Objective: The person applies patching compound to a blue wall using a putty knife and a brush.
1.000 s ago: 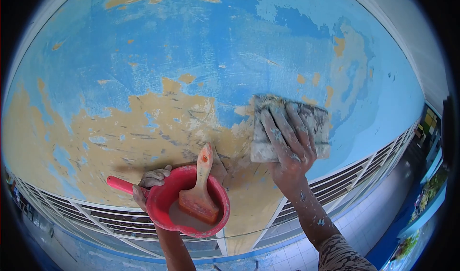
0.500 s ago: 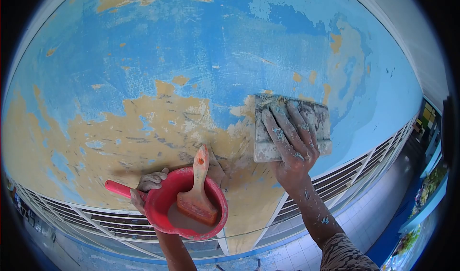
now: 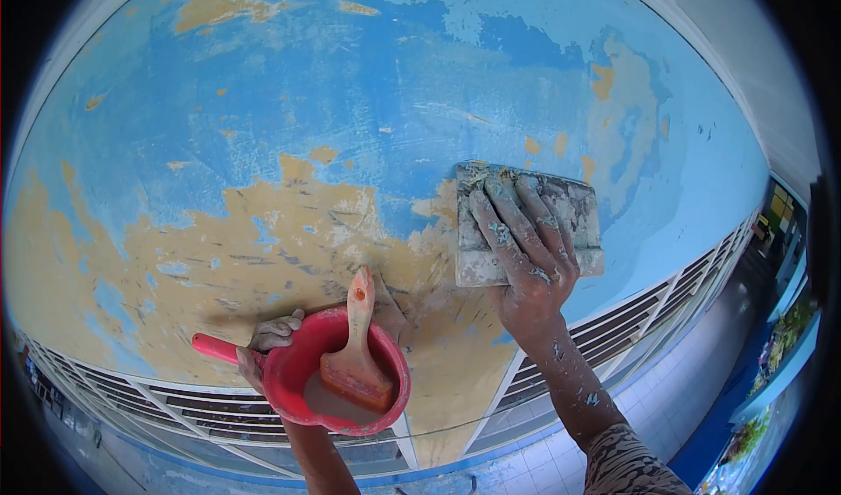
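My left hand is closed around the base of the handle of a red plastic dipper, low in front of the wall. Murky liquid fills the dipper's bottom. A wide paintbrush leans in it, bristles down, its wooden handle above the rim. Higher and to the right, my right hand grips a broad, paint-crusted scraper blade, fingers spread along its face. The scraper lies against or very near the wall, over peeling blue paint and bare tan patches. Flecks of paint cover my right hand and forearm.
Louvred windows run under the painted wall on the left, and more louvres slant up on the right. A tiled floor shows below. Plants stand at the far right, and a pale ceiling borders the upper right.
My right hand and the scraper have moved slightly up and left across the wall. The dipper and brush sit a touch further left in view. Both hands keep their grip.
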{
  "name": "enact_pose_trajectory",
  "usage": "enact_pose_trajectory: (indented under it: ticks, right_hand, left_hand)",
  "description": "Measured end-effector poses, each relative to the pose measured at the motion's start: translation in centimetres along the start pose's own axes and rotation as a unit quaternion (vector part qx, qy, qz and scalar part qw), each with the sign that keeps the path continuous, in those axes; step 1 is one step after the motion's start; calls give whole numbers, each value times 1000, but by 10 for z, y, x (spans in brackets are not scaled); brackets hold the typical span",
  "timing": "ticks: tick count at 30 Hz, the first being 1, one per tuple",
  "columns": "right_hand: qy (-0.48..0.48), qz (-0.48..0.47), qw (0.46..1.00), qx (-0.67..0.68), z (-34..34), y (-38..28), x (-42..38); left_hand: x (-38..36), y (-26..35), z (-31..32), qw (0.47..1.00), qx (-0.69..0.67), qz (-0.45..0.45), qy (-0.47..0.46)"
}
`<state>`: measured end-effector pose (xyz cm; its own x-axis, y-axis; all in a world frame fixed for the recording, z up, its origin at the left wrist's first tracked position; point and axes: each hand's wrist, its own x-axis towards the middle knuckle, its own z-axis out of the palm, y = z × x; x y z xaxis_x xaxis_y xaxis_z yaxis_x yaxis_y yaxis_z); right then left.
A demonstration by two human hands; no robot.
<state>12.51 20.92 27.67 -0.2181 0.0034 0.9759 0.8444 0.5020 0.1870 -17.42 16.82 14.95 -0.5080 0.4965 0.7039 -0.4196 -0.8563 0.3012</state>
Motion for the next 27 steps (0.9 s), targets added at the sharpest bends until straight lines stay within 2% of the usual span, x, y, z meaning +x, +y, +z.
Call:
enact_pose_trajectory:
  ticks: [3, 6, 12, 16, 20, 24, 27]
  right_hand:
    - [10, -5, 1000, 5, 3, 0, 3]
    - [27, -15, 1000, 2, 10, 3, 11]
    - [29, -13, 999, 7, 7, 4, 11]
    - [31, -14, 999, 21, 8, 1, 40]
    - [5, 0, 1000, 14, 6, 3, 5]
    - [46, -10, 999, 2, 14, 0, 31]
    - [22, -18, 1000, 2, 7, 3, 35]
  left_hand:
    - [-1, 0, 3, 999, 16, 30, 30]
    - [1, 1, -6, 1000, -8, -5, -13]
    - [0, -3, 2, 999, 4, 27, 26]
    - [4, -3, 3, 1000, 8, 8, 0]
    - [3, 3, -1, 1000, 8, 1, -16]
    - [4, 2, 1, 1000, 6, 2, -17]
    - [3, 5, 1, 1000, 12, 0, -14]
